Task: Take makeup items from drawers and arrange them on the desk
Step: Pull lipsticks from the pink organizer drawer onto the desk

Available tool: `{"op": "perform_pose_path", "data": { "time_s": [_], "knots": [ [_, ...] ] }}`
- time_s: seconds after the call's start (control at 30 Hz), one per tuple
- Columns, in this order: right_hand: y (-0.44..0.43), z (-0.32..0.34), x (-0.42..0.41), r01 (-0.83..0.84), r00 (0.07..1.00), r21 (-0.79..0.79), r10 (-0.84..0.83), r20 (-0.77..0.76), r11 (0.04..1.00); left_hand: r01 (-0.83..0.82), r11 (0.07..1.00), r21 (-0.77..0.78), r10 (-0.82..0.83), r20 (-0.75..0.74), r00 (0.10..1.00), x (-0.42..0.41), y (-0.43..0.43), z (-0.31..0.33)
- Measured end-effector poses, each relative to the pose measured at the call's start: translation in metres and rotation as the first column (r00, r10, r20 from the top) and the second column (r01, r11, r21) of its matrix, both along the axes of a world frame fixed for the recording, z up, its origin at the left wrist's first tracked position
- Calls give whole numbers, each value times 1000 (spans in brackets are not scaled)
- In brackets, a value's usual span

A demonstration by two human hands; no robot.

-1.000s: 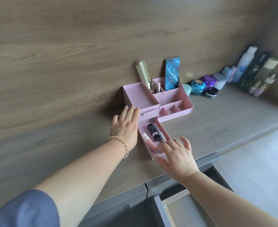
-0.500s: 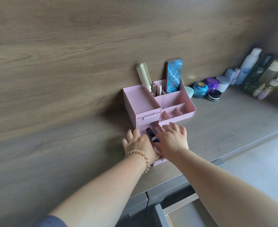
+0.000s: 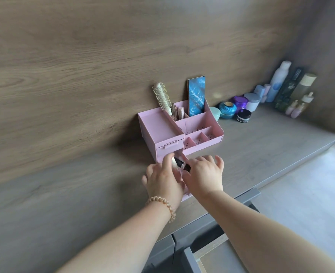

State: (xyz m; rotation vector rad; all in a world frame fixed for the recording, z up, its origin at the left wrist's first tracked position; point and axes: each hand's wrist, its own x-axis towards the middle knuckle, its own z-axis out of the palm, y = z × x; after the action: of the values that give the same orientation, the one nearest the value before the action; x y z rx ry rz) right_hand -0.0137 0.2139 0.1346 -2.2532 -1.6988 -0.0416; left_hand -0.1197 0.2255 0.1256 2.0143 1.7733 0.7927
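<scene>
A pink organizer (image 3: 160, 128) stands against the wooden wall, and its lower drawer (image 3: 186, 197) is pulled out toward me. Both hands are over that drawer and hide most of it. Between them a black lipstick (image 3: 183, 166) with a glittery band lies tilted, its lower end under the thumb and forefinger of my right hand (image 3: 205, 175), whose other fingers are spread. My left hand (image 3: 162, 180), with a beaded bracelet at the wrist, curls into the drawer. A pale tube shows beside its raised forefinger, but the grip is hidden.
A hairbrush (image 3: 161, 97) and a blue palette (image 3: 196, 97) stand upright in the organizer's back slots. Jars (image 3: 227, 109) and bottles (image 3: 281, 83) line the wall at the right. The upper small drawer (image 3: 169, 147) is closed. Below the desk edge a grey desk drawer (image 3: 190, 259) stands open.
Both hands moved in over the open pink drawer from its sides and closed together. The black lipstick rose from the drawer floor to between my fingers.
</scene>
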Motion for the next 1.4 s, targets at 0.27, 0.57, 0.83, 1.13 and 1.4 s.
{"op": "perform_pose_path", "data": {
  "time_s": [0.27, 0.57, 0.83, 1.13, 1.4],
  "knots": [
    [-67, 41, 32, 450, 621, 208, -137, -771, 869, 374, 913, -161, -190, 644, 741, 55, -25, 50],
    [-224, 76, 121, 729, 473, 210, -258, -842, 652, 747, 658, -97, -533, 640, 553, 165, -153, 67],
    [-408, 71, 185, 797, 490, 226, -381, -784, 560, 932, 362, 2, -847, 419, 328, 248, -305, 85],
    [-655, 1, 261, 885, 440, 139, -697, -566, 445, 951, 252, -178, -855, 420, 305, 342, -544, 34],
    [-788, -57, 318, 951, 267, -45, -884, -384, 307, 906, 207, -368, -882, 329, 336, 388, -664, -19]
  ]
}}
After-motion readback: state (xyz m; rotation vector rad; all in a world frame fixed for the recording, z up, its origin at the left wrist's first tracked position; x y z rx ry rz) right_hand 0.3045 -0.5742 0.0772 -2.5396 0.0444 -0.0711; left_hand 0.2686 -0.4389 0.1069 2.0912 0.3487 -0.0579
